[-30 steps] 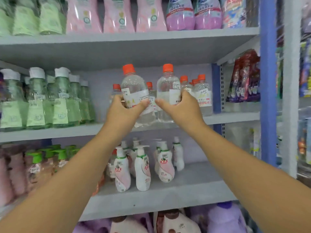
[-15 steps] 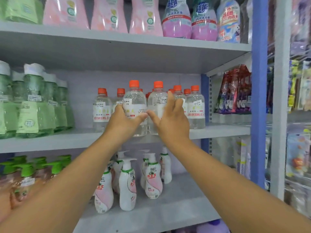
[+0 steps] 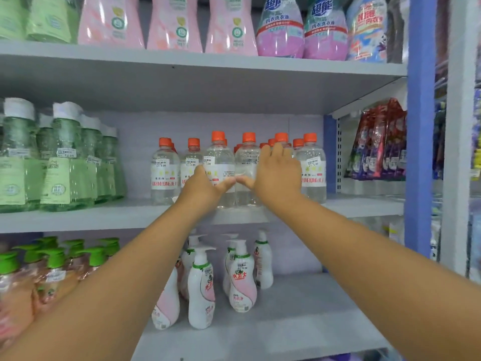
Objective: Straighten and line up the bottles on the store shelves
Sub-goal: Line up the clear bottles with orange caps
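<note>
Since a second ago our two front clear bottles have gone from lifted and gripped to standing on the middle shelf [image 3: 359, 204], and our right hand [image 3: 278, 175] has opened out from its grip. We judge the step in hand is squaring the front row of orange-capped bottles: to do it well we should nudge each base back level with its neighbours, keep the bottles upright, and turn the labels forward. Our left hand [image 3: 205, 186] is loosely curled around the lower body of the left front bottle [image 3: 218, 165], thumb lying across its front. The right hand is spread, fingers reaching between the right front bottle [image 3: 247, 168] and the bottles behind it, thumb touching that bottle low down; it clasps nothing firmly. The two thumbs nearly meet. Both bottles stand side by side, touching, slightly forward of the row.
</note>
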`<state>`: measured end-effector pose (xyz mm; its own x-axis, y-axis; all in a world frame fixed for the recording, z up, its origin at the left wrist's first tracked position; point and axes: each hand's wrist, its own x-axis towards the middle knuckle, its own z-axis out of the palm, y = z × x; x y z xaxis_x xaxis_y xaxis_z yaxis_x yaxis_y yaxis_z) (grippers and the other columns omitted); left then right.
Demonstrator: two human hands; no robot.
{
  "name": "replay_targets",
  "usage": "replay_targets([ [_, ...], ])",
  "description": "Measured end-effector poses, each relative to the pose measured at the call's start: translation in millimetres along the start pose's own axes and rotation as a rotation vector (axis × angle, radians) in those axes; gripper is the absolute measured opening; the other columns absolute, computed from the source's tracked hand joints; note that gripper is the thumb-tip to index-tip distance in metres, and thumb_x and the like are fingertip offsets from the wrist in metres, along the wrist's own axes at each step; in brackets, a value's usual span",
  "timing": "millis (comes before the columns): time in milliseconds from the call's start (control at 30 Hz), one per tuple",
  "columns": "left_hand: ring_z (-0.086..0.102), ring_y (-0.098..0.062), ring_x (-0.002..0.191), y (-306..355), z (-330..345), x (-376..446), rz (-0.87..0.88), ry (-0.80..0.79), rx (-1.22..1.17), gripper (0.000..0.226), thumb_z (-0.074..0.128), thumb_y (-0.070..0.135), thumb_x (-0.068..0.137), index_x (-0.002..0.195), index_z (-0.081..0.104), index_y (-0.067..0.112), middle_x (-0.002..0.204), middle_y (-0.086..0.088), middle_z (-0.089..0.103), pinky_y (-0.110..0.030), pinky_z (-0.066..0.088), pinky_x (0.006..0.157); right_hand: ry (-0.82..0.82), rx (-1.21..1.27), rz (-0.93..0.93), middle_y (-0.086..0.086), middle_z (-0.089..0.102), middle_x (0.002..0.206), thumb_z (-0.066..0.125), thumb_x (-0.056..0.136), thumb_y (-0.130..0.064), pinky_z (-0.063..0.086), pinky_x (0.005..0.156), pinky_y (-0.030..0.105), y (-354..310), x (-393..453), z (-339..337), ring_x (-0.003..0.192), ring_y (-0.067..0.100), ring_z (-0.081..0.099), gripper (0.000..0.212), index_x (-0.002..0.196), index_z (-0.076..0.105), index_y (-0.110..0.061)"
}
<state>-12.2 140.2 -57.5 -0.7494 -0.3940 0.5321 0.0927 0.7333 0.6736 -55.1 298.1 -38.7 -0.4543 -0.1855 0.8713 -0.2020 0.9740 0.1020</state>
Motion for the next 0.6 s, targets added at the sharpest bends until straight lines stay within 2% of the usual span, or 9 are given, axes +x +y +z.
replay_targets([
  [67, 0.061, -0.028, 0.111, -0.2, -0.6, 4.7, 0.005, -0.01, 0.02, 0.083, 0.069, 0.071, 0.08, 0.137, 0.043, 0.015, 0.125, -0.004, 0.063, -0.041, 0.052, 0.088, -0.027, 0.067, -0.018, 0.01, 0.06, 0.111, 0.037, 0.086, -0.084, 0.046, 0.079, 0.037, 9.9, 17.4, -10.8, 0.11, 0.028, 0.055, 0.084, 0.112, 0.061, -0.008],
  [133, 0.062, -0.026, 0.107, -1.8, -0.8, 7.9, -0.003, -0.019, 0.025, 0.082, 0.07, 0.072, 0.078, 0.133, 0.045, 0.016, 0.12, -0.002, 0.064, -0.042, 0.054, 0.088, -0.018, 0.265, 0.003, 0.006, 0.065, 0.09, 0.037, 0.097, -0.071, 0.048, 0.071, 0.036, 22.5, 40.0, -24.2, 0.101, 0.029, 0.061, 0.068, 0.087, 0.066, -0.01],
  [167, 0.062, -0.026, 0.106, -2.5, -0.4, 8.4, -0.008, -0.015, 0.027, 0.081, 0.07, 0.071, 0.079, 0.133, 0.045, 0.016, 0.118, -0.002, 0.063, -0.041, 0.054, 0.086, -0.023, 0.378, 0.013, 0.005, 0.067, 0.084, 0.04, 0.101, -0.062, 0.049, 0.07, 0.036, 28.4, 52.5, -30.0, 0.095, 0.028, 0.063, 0.06, 0.085, 0.068, -0.011],
  [200, 0.061, -0.026, 0.105, -2.4, 0.5, 9.0, -0.009, -0.006, 0.031, 0.08, 0.07, 0.07, 0.08, 0.132, 0.044, 0.015, 0.117, -0.003, 0.062, -0.039, 0.052, 0.082, -0.05, 0.476, 0.006, 0.004, 0.069, 0.086, 0.043, 0.102, -0.054, 0.05, 0.072, 0.036, 33.8, 64.4, -35.0, 0.093, 0.028, 0.064, 0.05, 0.09, 0.07, -0.013],
  [267, 0.061, -0.026, 0.104, -0.8, 3.4, 9.2, 0.004, 0.016, 0.036, 0.077, 0.071, 0.067, 0.081, 0.13, 0.044, 0.014, 0.115, -0.003, 0.062, -0.037, 0.049, 0.077, -0.168, 0.593, -0.033, 0.001, 0.071, 0.105, 0.048, 0.103, -0.047, 0.049, 0.081, 0.036, 38.9, 82.0, -41.4, 0.101, 0.024, 0.064, 0.038, 0.109, 0.071, -0.018],
  [400, 0.063, -0.017, 0.097, -3.0, 4.8, 6.5, 0.017, 0.024, -0.029, 0.07, 0.072, 0.065, 0.082, 0.129, 0.045, 0.021, 0.111, 0.006, 0.064, -0.035, 0.049, 0.075, -0.413, 0.653, -0.12, -0.001, 0.061, 0.14, 0.052, 0.103, -0.041, 0.041, 0.092, 0.03, 29.5, 95.4, -41.6, 0.119, 0.021, 0.059, 0.041, 0.137, 0.062, -0.02],
  [467, 0.064, -0.01, 0.092, -8.6, 4.5, 5.3, 0.03, 0.005, -0.072, 0.061, 0.072, 0.062, 0.084, 0.127, 0.048, 0.027, 0.108, 0.012, 0.066, -0.034, 0.053, 0.075, -0.462, 0.622, -0.162, -0.001, 0.066, 0.133, 0.054, 0.103, -0.034, 0.044, 0.09, 0.028, 26.5, 100.7, -35.1, 0.105, 0.018, 0.063, 0.036, 0.134, 0.065, -0.021],
  [533, 0.065, -0.009, 0.091, -10.9, 3.8, 5.5, 0.032, -0.019, -0.101, 0.054, 0.073, 0.053, 0.086, 0.128, 0.05, 0.028, 0.105, 0.012, 0.067, -0.036, 0.056, 0.08, -0.484, 0.575, -0.173, -0.001, 0.073, 0.108, 0.055, 0.102, -0.033, 0.048, 0.074, 0.028, 28.8, 105.4, -32.3, 0.083, 0.016, 0.064, 0.03, 0.125, 0.071, -0.022],
  [600, 0.065, -0.009, 0.091, -10.7, 3.0, 6.0, 0.017, -0.029, -0.132, 0.051, 0.073, 0.048, 0.087, 0.127, 0.049, 0.027, 0.105, 0.012, 0.066, -0.039, 0.056, 0.085, -0.499, 0.535, -0.162, 0.006, 0.074, 0.098, 0.057, 0.101, -0.039, 0.044, 0.061, 0.026, 31.8, 109.2, -32.1, 0.077, 0.018, 0.062, 0.034, 0.119, 0.073, -0.015],
])
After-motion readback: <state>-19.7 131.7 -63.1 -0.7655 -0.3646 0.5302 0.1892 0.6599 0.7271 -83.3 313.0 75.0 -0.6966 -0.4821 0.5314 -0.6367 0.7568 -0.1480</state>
